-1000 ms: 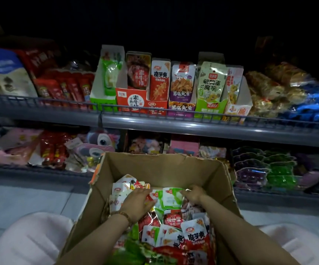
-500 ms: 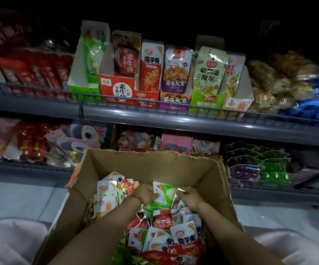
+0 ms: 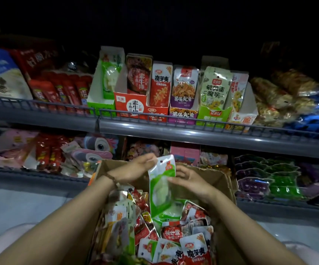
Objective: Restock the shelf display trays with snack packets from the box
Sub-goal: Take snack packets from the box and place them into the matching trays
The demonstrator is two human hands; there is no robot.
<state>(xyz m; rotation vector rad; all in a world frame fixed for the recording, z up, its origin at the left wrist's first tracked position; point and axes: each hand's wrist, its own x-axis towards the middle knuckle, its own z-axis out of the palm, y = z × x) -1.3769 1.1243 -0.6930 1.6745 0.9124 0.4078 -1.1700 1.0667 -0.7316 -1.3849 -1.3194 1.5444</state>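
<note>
The green-white packet (image 3: 161,186) stands upright above the cardboard box (image 3: 221,180). The left grip (image 3: 137,168) pinches its top edge; the right grip (image 3: 191,180) holds its right side, thumb on the front. Behind, a grey shelf (image 3: 193,131) carries display trays (image 3: 130,104) in a dark room.

green packet (image 3: 161,186): glossy plastic film, crinkled, catches the light. box (image 3: 219,180): matt brown cardboard, rough torn rim. shelf rail (image 3: 193,131): smooth grey metal, dull sheen. display trays (image 3: 130,104): printed paperboard, semi-matt. bracelet (image 3: 111,178): wood-look beads.
</note>
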